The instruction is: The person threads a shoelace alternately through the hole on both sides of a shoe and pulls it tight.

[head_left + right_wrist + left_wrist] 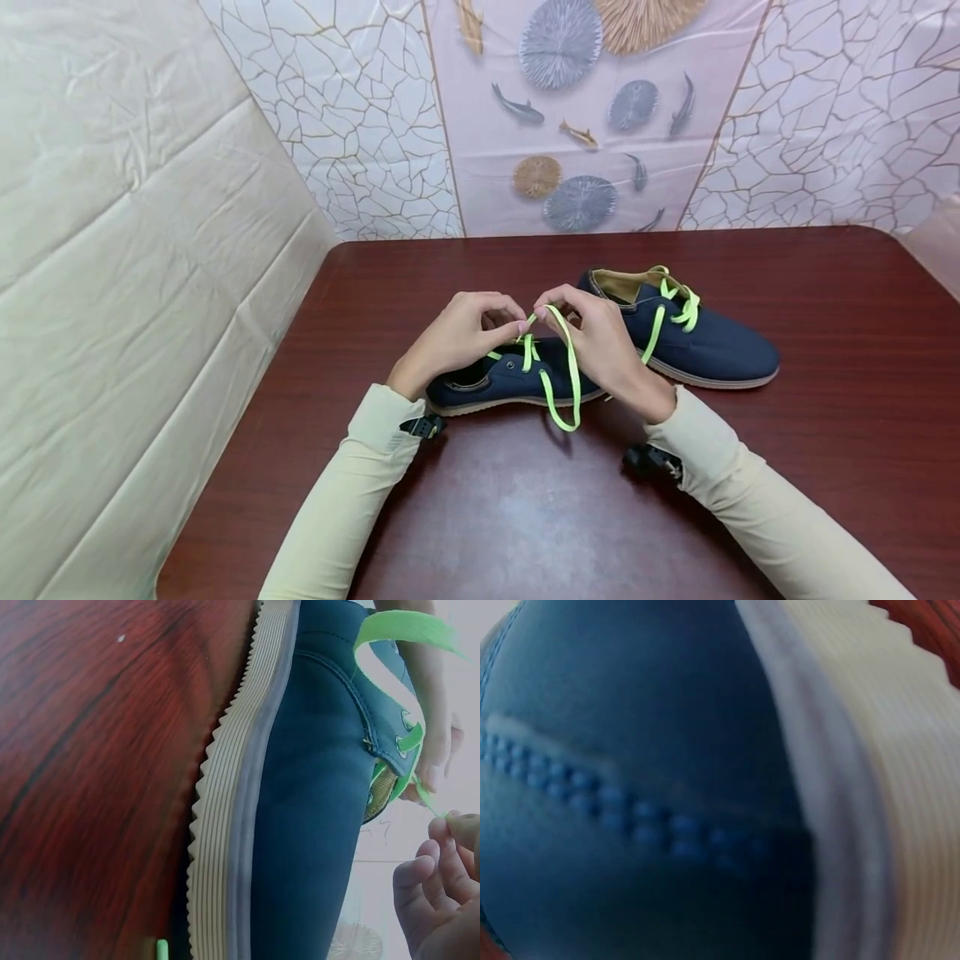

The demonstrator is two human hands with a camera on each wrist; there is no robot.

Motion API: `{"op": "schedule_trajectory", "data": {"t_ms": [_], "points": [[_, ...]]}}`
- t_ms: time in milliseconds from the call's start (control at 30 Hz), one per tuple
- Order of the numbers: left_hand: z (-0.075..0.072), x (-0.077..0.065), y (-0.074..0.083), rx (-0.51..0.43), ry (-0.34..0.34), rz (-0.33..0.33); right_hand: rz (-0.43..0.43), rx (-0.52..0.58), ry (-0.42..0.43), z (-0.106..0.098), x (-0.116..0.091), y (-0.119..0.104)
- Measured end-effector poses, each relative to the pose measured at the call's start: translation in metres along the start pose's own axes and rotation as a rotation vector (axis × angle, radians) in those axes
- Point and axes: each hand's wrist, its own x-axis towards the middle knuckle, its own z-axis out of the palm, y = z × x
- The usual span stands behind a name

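A navy shoe (487, 390) lies sideways on the table, its toe to the right, with a neon green shoelace (574, 375) partly threaded through its eyelets. Above the shoe's opening, my left hand (459, 335) pinches the lace close to the eyelets. My right hand (600, 337) pinches the same lace between thumb and fingertips just to the right, and a long loop hangs down in front of the shoe. In the right wrist view, a short stretch of lace runs up to the right fingertips (442, 825). The shoe's side and sole (922, 825) fill the left wrist view.
Behind and to the right stands a second navy shoe (720, 346), its green lace (686, 308) tied, toe pointing right. Both shoes are on a dark red-brown wooden table (487, 517). A patterned cloth wall (487, 167) rises behind the table, and a pale cloth (150, 292) hangs at left.
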Motion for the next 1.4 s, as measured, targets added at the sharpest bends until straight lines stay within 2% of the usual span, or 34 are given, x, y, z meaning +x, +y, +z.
{"op": "schedule_trajectory", "data": {"t_ms": [200,367,533,667,867,967,1200,1400], "points": [[0.002,0.003,-0.002,0.019,0.014,0.024,0.047,0.075,-0.023,0.002,0.0,0.0],[0.002,0.003,-0.002,0.013,0.053,-0.015,0.144,0.198,-0.079,0.008,-0.002,0.003],[0.0,0.005,-0.002,0.009,0.058,-0.033,0.211,0.242,-0.079,0.011,-0.001,0.005],[-0.005,0.005,-0.002,0.021,0.009,-0.036,0.201,0.212,-0.042,0.014,-0.001,0.004],[-0.018,-0.003,-0.005,0.085,-0.159,-0.052,0.171,0.151,-0.008,0.021,-0.003,0.006],[-0.022,-0.006,-0.01,0.089,-0.209,-0.052,0.164,0.153,-0.02,0.024,-0.003,0.007],[-0.023,-0.007,-0.015,0.041,-0.204,-0.03,0.175,0.17,-0.057,0.027,-0.002,0.008],[-0.023,-0.007,-0.016,0.067,-0.19,0.004,0.179,0.188,-0.065,0.028,-0.002,0.01]]}}
